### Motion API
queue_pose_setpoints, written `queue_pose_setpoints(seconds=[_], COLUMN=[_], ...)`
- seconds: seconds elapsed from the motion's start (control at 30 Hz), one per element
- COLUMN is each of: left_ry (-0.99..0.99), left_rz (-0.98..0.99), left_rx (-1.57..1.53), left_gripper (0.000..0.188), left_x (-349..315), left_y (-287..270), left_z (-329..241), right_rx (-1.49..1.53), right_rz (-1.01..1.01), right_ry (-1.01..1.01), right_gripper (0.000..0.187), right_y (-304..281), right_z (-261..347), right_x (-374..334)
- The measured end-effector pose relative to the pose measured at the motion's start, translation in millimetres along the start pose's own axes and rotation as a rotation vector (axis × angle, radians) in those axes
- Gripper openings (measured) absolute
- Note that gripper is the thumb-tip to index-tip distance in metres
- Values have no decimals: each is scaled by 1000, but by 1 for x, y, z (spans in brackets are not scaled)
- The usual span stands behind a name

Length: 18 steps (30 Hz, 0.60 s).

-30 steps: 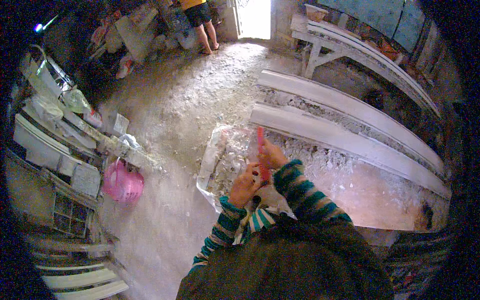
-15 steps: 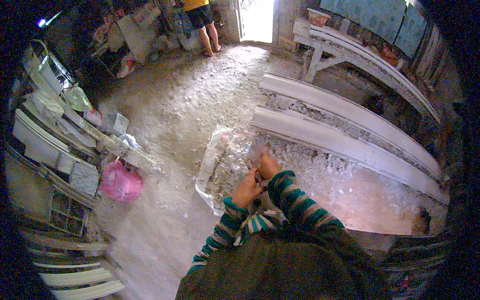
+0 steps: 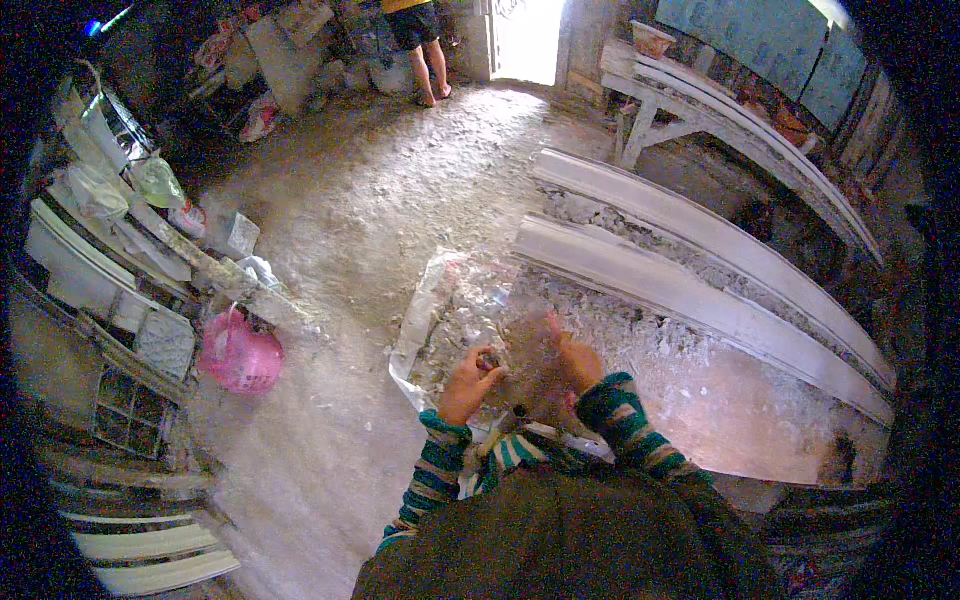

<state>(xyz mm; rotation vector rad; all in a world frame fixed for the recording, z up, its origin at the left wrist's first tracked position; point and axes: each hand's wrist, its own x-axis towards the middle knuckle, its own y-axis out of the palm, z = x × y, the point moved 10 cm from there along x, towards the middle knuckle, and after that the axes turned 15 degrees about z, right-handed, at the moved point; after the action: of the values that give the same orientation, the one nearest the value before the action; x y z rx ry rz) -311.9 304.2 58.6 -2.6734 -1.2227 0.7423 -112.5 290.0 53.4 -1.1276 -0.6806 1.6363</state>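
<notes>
My left hand (image 3: 467, 385) is closed in a fist, thumb up, around something small and dark that I cannot make out. To its right, my right hand (image 3: 580, 362) is closed at the edge of a brownish, blurred, see-through thing with pinkish edges (image 3: 538, 372); its kind is unclear, perhaps thin plastic or loose fibre. Both hands are above a white sheet (image 3: 408, 345) strewn with pale crumbs and flakes. A dark round opening (image 3: 520, 411), like a tube end, shows below and between my hands.
Two long white moulded strips (image 3: 610, 250) lie at the right, with rubble between them. Behind them stands a whitened bench (image 3: 690, 85). A pink basket (image 3: 240, 352) is on the left, near stacked boards (image 3: 165, 345). A person (image 3: 422, 50) stands by the bright doorway (image 3: 525, 40).
My hands, close together before, are now apart: the left moved left and slightly down, the right moved right. The brownish thing now shows between them. The whole view has shifted slightly.
</notes>
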Motion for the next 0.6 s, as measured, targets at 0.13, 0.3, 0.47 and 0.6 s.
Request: queue_pose_setpoints(seconds=[0.13, 0.3, 0.47, 0.6], left_ry=[119, 83, 313, 342], left_rz=[-140, -272, -546, -136], left_rx=[172, 236, 611, 696], left_gripper=[53, 65, 76, 58], left_x=[10, 8, -36, -8], left_y=[-16, -39, -49, -2], left_z=[0, 8, -31, -12], right_rx=[143, 94, -505, -716], right_rz=[-94, 25, 318, 283], right_ry=[-288, -347, -333, -563], right_gripper=[32, 20, 17, 14], right_y=[20, -3, -10, 33], right_z=[56, 82, 69, 74], right_x=[56, 79, 42, 29])
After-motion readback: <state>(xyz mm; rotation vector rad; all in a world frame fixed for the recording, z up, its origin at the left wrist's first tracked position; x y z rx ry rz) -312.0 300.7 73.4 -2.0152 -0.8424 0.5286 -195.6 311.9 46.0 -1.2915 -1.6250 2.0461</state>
